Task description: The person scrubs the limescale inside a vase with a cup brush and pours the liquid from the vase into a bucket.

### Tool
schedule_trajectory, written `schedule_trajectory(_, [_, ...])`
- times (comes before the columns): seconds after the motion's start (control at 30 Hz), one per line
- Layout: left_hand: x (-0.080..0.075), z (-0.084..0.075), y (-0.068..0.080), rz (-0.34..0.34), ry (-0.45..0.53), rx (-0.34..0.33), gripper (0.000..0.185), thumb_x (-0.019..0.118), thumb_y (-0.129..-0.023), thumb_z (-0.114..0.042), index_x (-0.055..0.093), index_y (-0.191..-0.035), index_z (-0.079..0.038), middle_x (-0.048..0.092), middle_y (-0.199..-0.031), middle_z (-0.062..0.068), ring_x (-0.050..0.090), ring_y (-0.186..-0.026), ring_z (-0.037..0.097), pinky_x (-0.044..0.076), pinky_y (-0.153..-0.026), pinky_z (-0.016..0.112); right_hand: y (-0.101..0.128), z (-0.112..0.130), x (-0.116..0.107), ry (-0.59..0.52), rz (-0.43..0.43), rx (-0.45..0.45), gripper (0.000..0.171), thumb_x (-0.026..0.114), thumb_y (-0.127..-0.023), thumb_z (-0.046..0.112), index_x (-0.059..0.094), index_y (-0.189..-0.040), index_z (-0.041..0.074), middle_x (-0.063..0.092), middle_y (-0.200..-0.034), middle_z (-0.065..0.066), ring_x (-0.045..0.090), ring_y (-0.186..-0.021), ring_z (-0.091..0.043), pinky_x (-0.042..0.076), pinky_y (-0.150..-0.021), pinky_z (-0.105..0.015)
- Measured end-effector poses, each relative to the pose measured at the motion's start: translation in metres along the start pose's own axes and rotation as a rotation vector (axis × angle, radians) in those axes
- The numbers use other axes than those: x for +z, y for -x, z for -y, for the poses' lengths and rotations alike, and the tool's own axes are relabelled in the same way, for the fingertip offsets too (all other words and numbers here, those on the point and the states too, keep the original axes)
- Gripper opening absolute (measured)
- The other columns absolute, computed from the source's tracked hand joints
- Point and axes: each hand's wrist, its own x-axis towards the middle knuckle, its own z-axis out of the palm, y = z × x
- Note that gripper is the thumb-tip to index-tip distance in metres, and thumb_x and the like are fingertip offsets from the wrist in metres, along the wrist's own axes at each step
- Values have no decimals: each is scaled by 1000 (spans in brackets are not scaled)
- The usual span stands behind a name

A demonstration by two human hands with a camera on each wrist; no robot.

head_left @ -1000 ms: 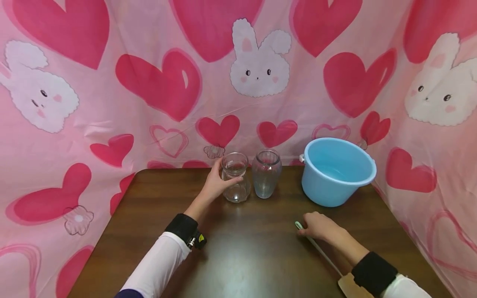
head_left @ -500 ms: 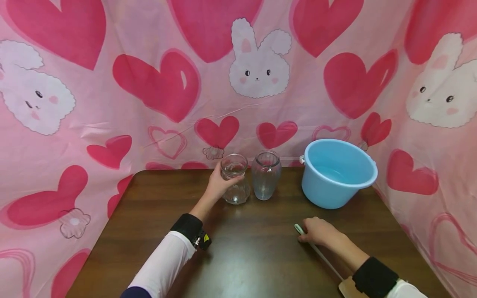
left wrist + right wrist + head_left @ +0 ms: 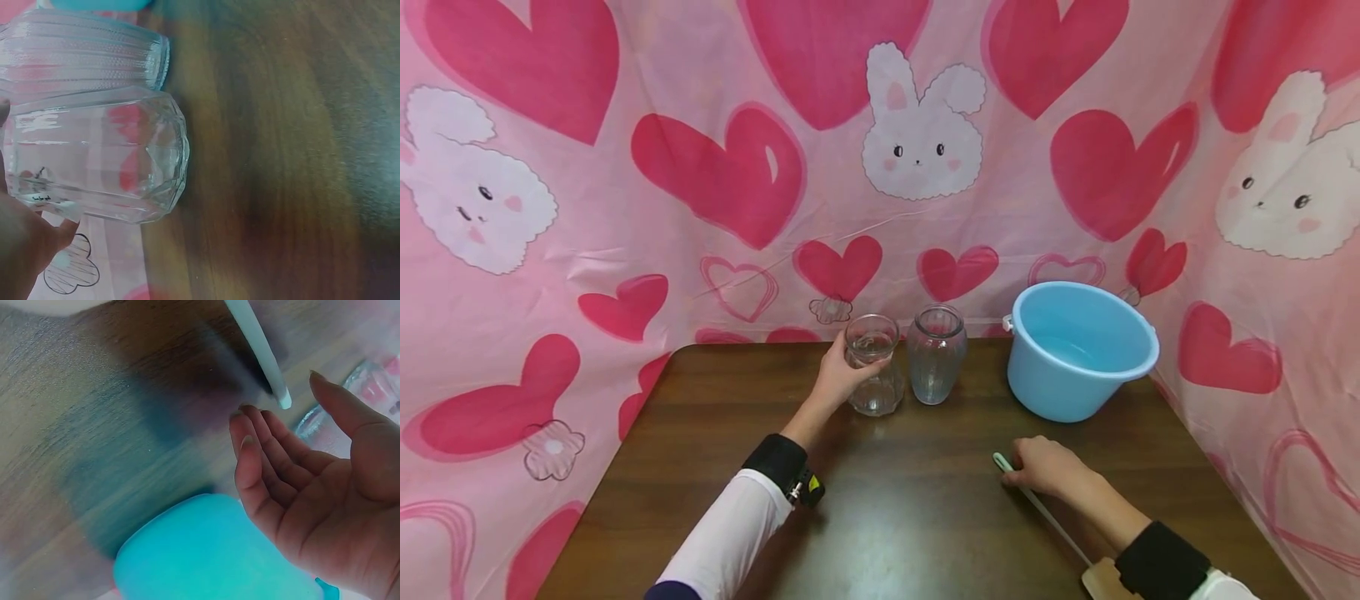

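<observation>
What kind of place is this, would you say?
Probably a staged tabletop recording corner rather than a real kitchen: a pink heart-and-bunny cloth screens a brown wooden table holding only glass jars and a blue basin.

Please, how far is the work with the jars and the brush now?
Done: nothing visible; both jars stand near the bucket. In hand: the left hand grips the left jar; the right hand is by the brush, not gripping it. Left: apparently the brushing itself.
</observation>
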Motion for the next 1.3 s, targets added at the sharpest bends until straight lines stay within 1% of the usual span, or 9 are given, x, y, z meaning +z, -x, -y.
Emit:
schedule_trajectory(0.13, [-2, 0, 8, 8, 3, 10, 76, 90, -82, -29, 50, -144, -12, 62, -139, 13, 52, -137, 32, 41, -115, 55, 2, 3, -2, -1, -18, 6, 32, 85, -86, 28, 58, -80, 12, 54, -70, 1, 51, -62, -15, 43, -55, -32])
schedule_trajectory(0.27, [-2, -1, 19, 31, 39, 30, 70, 90, -82, -25, 53, -141, -13, 62, -139, 11, 54, -135, 29, 41, -115, 53, 5, 6, -4, -1, -46, -1, 31, 85, -86, 28, 58, -81, 12, 55, -70, 2, 51, -62, -15, 44, -55, -33])
schedule_trajectory(0.43, [-3, -3, 36, 56, 62, 45, 69, 90, -81, -21, 54, -140, -12, 63, -137, 8, 56, -132, 27, 43, -113, 51, 8, 9, -4, -18, -68, -19, 31, 84, -86, 27, 57, -80, 12, 54, -69, 2, 51, -61, -15, 44, -55, -33])
schedule_trajectory(0.53, [-3, -4, 46, 66, 66, 63, 70, 91, -80, -18, 54, -140, -11, 64, -136, 8, 58, -130, 28, 46, -110, 52, 9, 9, -3, -14, -64, -26, 32, 83, -87, 26, 56, -80, 12, 52, -69, 1, 50, -60, -15, 42, -54, -32])
schedule_trajectory(0.77, [4, -9, 68, 109, 49, 127, 69, 91, -79, -20, 56, -139, -13, 66, -134, 7, 59, -128, 34, 45, -108, 51, 10, 12, -5, -5, -51, -38, 31, 81, -89, 25, 54, -79, 13, 51, -69, 1, 49, -61, -15, 40, -55, -32])
schedule_trajectory(0.97, [12, -12, 91, 166, 45, 184, 68, 91, -78, -21, 56, -137, -15, 67, -132, 5, 62, -124, 35, 47, -105, 45, 12, 15, -7, 4, -55, -49, 29, 79, -91, 26, 56, -81, 11, 50, -70, 1, 48, -62, -15, 41, -56, -32])
schedule_trajectory(1.1, [17, -16, 106, 211, 65, 216, 70, 90, -77, -18, 55, -137, -16, 67, -133, 5, 63, -121, 34, 47, -104, 43, 12, 18, -7, 35, -87, -79, 26, 74, -95, 28, 60, -85, 8, 53, -74, -1, 51, -67, -17, 47, -59, -36])
schedule_trajectory(1.2, [21, -19, 116, 242, 71, 237, 70, 89, -78, -20, 54, -138, -17, 67, -131, 7, 63, -118, 35, 48, -103, 43, 13, 21, -9, 63, -121, -88, 26, 73, -96, 29, 67, -94, 5, 61, -83, -5, 60, -75, -20, 56, -66, -43])
schedule_trajectory(1.3, [24, -21, 125, 268, 71, 263, 69, 89, -79, -21, 53, -138, -16, 67, -131, 9, 64, -117, 36, 50, -103, 46, 16, 24, -12, 83, -139, -84, 29, 73, -95, 31, 70, -102, 3, 66, -91, -8, 66, -82, -25, 59, -73, -49])
